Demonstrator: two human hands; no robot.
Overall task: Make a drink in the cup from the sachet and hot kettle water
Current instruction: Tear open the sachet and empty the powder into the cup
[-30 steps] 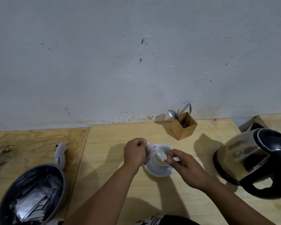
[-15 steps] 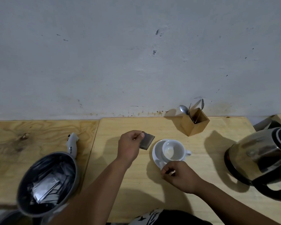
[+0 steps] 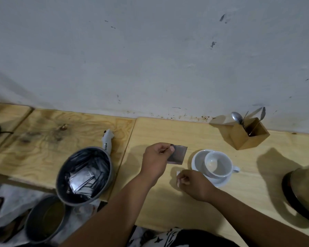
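Observation:
A white cup [image 3: 218, 164] stands on a white saucer [image 3: 198, 162] on the wooden table, with pale powder at its bottom. My left hand [image 3: 155, 158] pinches a grey foil sachet [image 3: 177, 155] just left of the saucer. My right hand [image 3: 194, 184] rests on the table in front of the saucer, fingers closed on a small torn strip of the sachet [image 3: 177, 178]. The steel kettle [image 3: 303, 191] with its black handle sits at the right edge, partly cut off.
A metal pot [image 3: 84, 173] with several foil sachets sits at the left near the table's front edge. A white lighter [image 3: 107, 140] lies behind it. A wooden box with spoons [image 3: 248, 133] stands by the wall. A second pot [image 3: 45, 218] is below table level.
Both hands have drawn away from above the cup. My left hand took the sachet to the left of the saucer, and my right hand dropped to the table with the torn strip.

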